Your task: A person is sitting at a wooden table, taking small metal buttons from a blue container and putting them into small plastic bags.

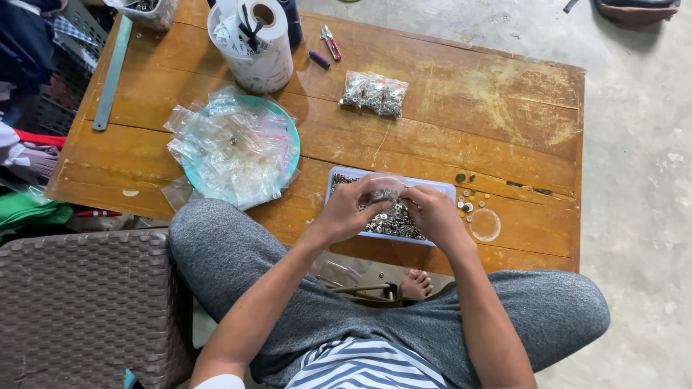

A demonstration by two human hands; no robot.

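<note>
Both hands meet over the near edge of the wooden table [447, 108]: the left hand [351, 210] and the right hand [431, 213] each pinch a side of one small clear bag [386, 189] partly filled with small metal pieces, fingers closed on its top edge. The bag hangs directly above a single pale blue tray [339, 177] heaped with the same silvery parts. Just right of the tray lie a handful of loose small rings and buttons, too small to count, and one clear round lid [485, 225]. To the left, one teal plate [291, 137] carries a pile of empty clear bags. Farther back sit three filled bags [373, 94] side by side, one white tub [254, 43], and one metal ruler [113, 73].
</note>
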